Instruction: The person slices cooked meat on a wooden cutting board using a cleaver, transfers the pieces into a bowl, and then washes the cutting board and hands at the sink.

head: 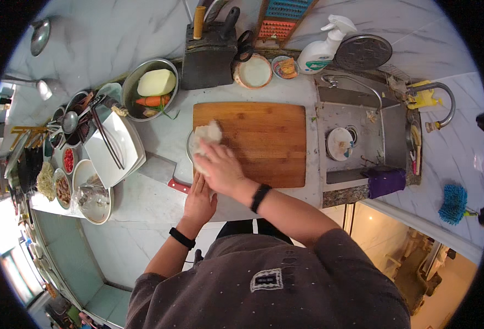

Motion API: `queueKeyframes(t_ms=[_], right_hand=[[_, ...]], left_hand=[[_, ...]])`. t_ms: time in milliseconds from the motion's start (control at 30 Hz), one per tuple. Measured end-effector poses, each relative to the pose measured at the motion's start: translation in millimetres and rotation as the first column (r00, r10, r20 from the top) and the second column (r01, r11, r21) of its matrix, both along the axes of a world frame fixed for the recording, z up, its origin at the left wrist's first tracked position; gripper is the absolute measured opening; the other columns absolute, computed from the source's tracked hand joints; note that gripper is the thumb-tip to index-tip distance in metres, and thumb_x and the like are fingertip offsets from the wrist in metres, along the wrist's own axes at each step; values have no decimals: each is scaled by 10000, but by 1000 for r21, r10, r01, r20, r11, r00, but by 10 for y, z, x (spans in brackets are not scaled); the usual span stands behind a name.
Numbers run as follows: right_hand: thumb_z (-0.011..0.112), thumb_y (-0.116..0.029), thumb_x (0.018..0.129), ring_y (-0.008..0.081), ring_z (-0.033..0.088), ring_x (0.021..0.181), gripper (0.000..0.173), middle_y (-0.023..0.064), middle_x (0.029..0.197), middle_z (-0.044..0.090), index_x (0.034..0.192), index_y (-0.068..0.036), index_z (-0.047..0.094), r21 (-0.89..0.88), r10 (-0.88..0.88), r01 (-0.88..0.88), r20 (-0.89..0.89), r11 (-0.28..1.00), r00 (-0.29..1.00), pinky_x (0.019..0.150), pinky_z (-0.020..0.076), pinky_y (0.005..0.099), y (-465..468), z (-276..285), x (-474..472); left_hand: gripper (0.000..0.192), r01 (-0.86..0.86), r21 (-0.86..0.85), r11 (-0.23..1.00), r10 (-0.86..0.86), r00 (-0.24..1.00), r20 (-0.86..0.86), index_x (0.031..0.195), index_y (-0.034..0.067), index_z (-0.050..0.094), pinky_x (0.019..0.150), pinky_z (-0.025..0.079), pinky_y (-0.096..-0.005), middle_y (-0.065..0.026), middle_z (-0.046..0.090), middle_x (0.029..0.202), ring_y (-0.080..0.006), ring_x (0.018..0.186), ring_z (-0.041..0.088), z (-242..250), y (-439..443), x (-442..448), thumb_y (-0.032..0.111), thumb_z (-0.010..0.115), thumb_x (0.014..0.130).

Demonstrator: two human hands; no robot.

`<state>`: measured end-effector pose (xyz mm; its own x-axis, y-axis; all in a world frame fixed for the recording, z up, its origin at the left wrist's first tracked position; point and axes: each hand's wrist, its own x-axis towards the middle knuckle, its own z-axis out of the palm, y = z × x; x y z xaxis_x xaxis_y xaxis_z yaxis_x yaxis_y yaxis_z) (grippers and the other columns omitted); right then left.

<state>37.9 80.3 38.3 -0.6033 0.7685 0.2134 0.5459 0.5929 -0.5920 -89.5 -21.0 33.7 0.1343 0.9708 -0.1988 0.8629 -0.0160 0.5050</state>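
My right hand [220, 168] lies on a whitish cloth [209, 133] at the left edge of a wooden cutting board [270, 144]; its fingers are slightly blurred. My left hand [200, 201] rests at the board's lower left corner, its fingertips next to the cloth; whether it holds anything is unclear. A cleaver [159, 168] with a red handle [179, 186] lies on the counter left of my left hand. Part of a round metal rim [189, 146] shows at the board's left edge, mostly hidden by the cloth and board.
On the left stand white square plates [116, 152], a bowl with a plastic bag [92, 197] and a metal bowl [128, 92] of vegetables. A knife block [207, 61], small bowls and a spray bottle [318, 53] line the wall. A sink [357, 123] lies right.
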Motion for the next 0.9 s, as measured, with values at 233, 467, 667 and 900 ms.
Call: queueKeyframes(t_ms=[233, 467, 667, 900], right_hand=[[565, -57, 795, 359, 460, 1259, 302, 156, 1254, 568, 1089, -31, 623, 143, -86, 74, 82, 987, 993, 1075, 356, 475, 634, -445, 661], [628, -52, 763, 375, 535, 1097, 398, 173, 1176, 585, 1159, -55, 582, 174, -648, 641, 403, 748, 646, 935, 457, 468, 839, -40, 2025], [635, -55, 714, 356, 551, 1058, 374, 146, 1210, 573, 1082, -124, 621, 212, -181, 168, 42, 963, 983, 846, 476, 481, 411, 87, 540], [645, -79, 738, 331, 514, 1075, 364, 123, 1244, 551, 1101, -80, 620, 166, -94, 72, 128, 984, 987, 923, 453, 427, 663, -259, 718]], left_hand=[[621, -9, -67, 998, 11, 999, 31, 1342, -127, 409, 1146, 295, -410, -300, 334, 1463, -408, 1411, 268, -2, -5, -35, 110, 622, 810], [664, 47, -57, 997, -48, 999, -20, 1358, -159, 367, 1161, 266, -405, -311, 295, 1480, -408, 1417, 249, -13, -8, -13, 182, 618, 846], [716, 78, -91, 993, -85, 994, -74, 1375, -161, 339, 1168, 247, -402, -310, 283, 1489, -408, 1424, 232, -7, 13, 0, 212, 630, 837], [723, 64, -72, 995, -69, 995, -65, 1378, -150, 348, 1159, 267, -408, -308, 277, 1493, -413, 1426, 231, -67, -5, 6, 178, 653, 810]])
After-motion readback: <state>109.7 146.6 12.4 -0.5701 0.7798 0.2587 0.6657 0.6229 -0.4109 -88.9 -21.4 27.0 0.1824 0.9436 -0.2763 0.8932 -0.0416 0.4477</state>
